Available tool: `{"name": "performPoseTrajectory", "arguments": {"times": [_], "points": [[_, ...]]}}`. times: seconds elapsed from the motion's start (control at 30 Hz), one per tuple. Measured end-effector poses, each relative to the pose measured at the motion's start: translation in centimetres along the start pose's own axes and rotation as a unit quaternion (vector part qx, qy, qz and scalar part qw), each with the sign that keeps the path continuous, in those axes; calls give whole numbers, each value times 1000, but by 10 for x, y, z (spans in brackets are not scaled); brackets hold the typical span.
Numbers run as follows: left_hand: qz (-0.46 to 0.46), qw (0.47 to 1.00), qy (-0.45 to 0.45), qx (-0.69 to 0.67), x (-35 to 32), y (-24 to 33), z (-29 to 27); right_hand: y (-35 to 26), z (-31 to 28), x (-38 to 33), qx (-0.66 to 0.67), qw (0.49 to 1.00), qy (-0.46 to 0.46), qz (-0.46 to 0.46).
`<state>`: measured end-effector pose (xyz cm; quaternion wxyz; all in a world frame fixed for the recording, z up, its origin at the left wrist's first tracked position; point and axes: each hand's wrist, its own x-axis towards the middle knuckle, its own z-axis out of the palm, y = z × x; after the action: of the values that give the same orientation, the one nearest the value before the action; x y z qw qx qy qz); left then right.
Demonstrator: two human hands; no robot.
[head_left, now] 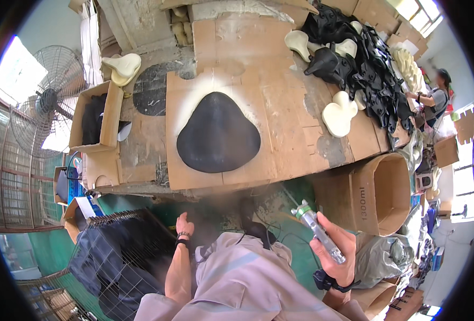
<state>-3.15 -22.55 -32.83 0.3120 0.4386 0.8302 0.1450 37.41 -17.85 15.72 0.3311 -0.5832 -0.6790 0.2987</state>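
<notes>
In my right hand [337, 243] is a slim silver spray gun [317, 230] with a green collar, its nozzle end tilted up and left toward the table edge. My fingers are wrapped round its body. My left hand [184, 225] hangs low beside the wire rack, fingers apart and holding nothing that shows. Ahead, a smooth black saddle-shaped piece [218, 134] lies on the cardboard table covering [285, 139], narrow end away from me. A pale whitish film borders its far edges on the cardboard. Neither hand touches it.
A pile of black saddle covers [376, 80] and cream saddle foams [339, 115] lies at the right. A small carton [116, 125] stands at left near a fan [47, 99]. Below are a wire rack with dark sheets [114, 257] and a large carton [349, 198]. Another person [438, 101] stands far right.
</notes>
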Motion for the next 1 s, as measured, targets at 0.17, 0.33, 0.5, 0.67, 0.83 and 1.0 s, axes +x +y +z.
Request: {"name": "performPoseTrajectory", "arguments": {"times": [0.17, 0.33, 0.5, 0.67, 0.83, 1.0], "points": [[59, 996, 53, -34, 22, 44, -16, 8, -10, -15, -14, 1000, 7, 20], [107, 979, 102, -138, 50, 91, -30, 25, -6, -33, -33, 997, 43, 54], [96, 950, 191, -229, 114, 114, -30, 20, 10, -36, 52, 993, -96, 46], [53, 967, 193, -158, 144, 189, -50, 13, 15, -36, 26, 995, -18, 94], [72, 966, 249, 9, 152, 197, -45, 20, -4, -50, 2, 994, -7, 111], [45, 972, 189, -132, 150, 222, -50, 32, 4, -55, 9, 989, 78, 123]]}}
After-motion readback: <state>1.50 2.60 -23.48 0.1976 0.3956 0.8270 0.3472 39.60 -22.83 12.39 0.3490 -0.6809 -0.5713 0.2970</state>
